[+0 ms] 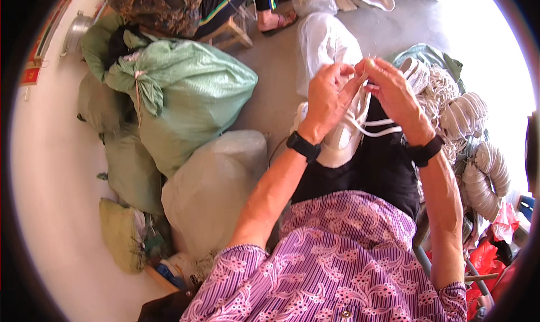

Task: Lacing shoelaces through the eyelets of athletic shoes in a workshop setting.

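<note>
My left hand [327, 99] and my right hand [394, 91] meet in front of me, raised over my lap. Both are closed, thumbs and fingers pinched together at the tips. Whatever they pinch is too thin to make out; fine pale lines show by the fingertips. Below them a white shoe upper [341, 142] lies across my dark-trousered lap, partly hidden by my left hand. A white cord [378, 134] loops from it toward my right wrist. Just beyond my hands is a clear plastic bag [328, 37] with white material in it.
Stacked white shoe parts [464, 116] and bundled cords are piled at my right, above red plastic bags [486, 260]. Large green sacks [191, 80] and a whitish sack [216, 187] stand at my left. Another person's sandalled foot [274, 21] is at the far side.
</note>
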`<act>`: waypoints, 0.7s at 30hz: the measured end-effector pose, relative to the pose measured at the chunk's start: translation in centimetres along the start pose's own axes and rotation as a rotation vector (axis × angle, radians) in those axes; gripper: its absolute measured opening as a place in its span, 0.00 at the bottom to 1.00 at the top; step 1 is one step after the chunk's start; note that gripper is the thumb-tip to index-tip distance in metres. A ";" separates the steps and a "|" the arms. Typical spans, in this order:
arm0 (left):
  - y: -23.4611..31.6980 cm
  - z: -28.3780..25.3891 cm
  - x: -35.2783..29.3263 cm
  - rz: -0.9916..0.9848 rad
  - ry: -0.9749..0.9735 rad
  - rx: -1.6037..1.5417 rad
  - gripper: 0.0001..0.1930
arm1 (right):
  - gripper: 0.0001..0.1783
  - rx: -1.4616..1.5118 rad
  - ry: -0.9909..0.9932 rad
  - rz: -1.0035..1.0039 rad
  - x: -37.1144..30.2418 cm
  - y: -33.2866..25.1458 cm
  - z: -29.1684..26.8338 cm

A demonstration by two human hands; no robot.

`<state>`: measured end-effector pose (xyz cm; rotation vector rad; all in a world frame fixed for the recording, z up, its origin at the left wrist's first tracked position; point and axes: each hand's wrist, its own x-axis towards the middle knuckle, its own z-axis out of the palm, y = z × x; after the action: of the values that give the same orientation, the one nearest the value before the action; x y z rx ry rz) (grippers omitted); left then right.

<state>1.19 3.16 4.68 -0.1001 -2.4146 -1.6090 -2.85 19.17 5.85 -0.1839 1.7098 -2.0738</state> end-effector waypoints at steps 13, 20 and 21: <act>-2.2 -2.1 -8.2 0.083 0.086 0.524 0.52 | 0.14 -0.902 -0.245 0.033 6.0 -8.0 2.4; -2.9 -1.5 -8.7 0.001 0.035 0.439 0.58 | 0.12 -0.960 -0.034 0.076 -6.1 -7.7 5.2; -3.4 -1.9 -9.1 -0.022 0.059 0.448 0.58 | 0.12 -0.960 -0.037 0.073 -7.4 -7.3 5.7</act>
<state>9.66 0.72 0.20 0.0523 -2.6670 -1.0252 4.09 18.17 15.42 -0.4274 2.4928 -1.0341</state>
